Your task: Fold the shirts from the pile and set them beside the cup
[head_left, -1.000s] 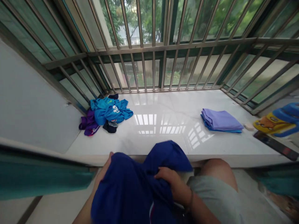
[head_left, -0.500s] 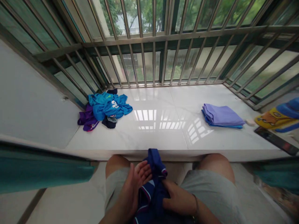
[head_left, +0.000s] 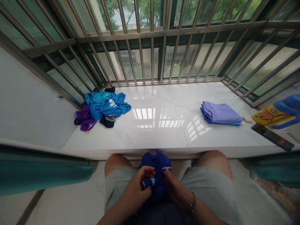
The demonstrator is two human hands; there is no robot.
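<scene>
Fingers: left hand holds blue garment | right hand touches it, grip unclear | yellow-blue container, contents hidden

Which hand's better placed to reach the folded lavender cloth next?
Right hand, probably: it's nearer the folded lavender cloth; the left hand is farther across, and both are at the blue garment.

A long, flat, dark object lies just beside a bulky yellow-and-blue item (cartoon-printed, its kind unclear) on the glossy white sill.
</scene>
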